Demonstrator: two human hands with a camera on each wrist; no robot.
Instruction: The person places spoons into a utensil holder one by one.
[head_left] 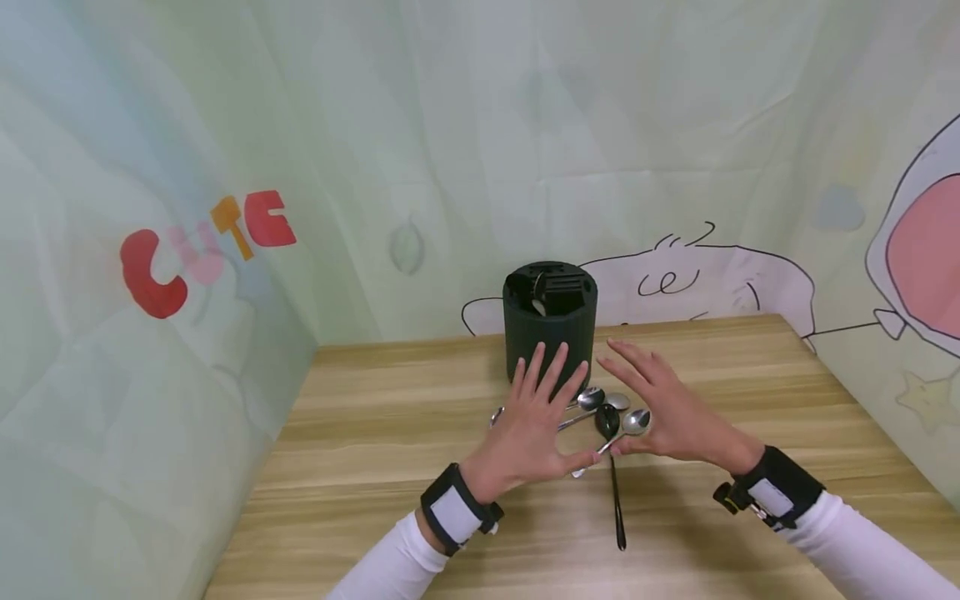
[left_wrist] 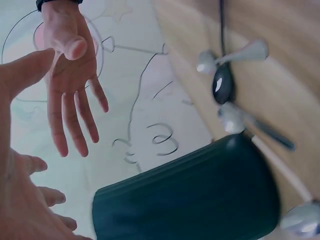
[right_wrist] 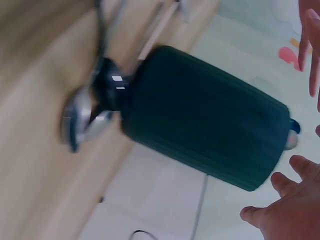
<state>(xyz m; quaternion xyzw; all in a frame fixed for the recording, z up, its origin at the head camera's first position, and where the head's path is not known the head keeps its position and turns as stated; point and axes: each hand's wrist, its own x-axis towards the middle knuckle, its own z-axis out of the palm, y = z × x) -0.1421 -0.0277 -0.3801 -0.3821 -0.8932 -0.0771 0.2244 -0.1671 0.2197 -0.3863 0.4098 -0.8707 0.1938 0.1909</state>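
Note:
My left hand [head_left: 528, 429] has its fingers spread and hovers in front of a dark cylindrical utensil holder [head_left: 550, 337]. Across from it, my right hand [head_left: 678, 417] is held out, fingers extended and thumb apart; neither hand grips anything. Between and below them several spoons lie crossed on the table: a black long-handled spoon [head_left: 607, 422], a silver spoon [head_left: 636, 422] and others by the holder's base, such as another silver spoon [head_left: 591, 398]. The left hand hides part of the pile. In the right wrist view the holder [right_wrist: 205, 117] stands beside the spoons.
Inside the holder's slotted top a spoon [head_left: 538, 307] shows. The wooden table [head_left: 390, 400] meets a printed cloth backdrop [head_left: 450, 167] behind and on both sides. Black bands [head_left: 453, 508] with small devices circle both wrists.

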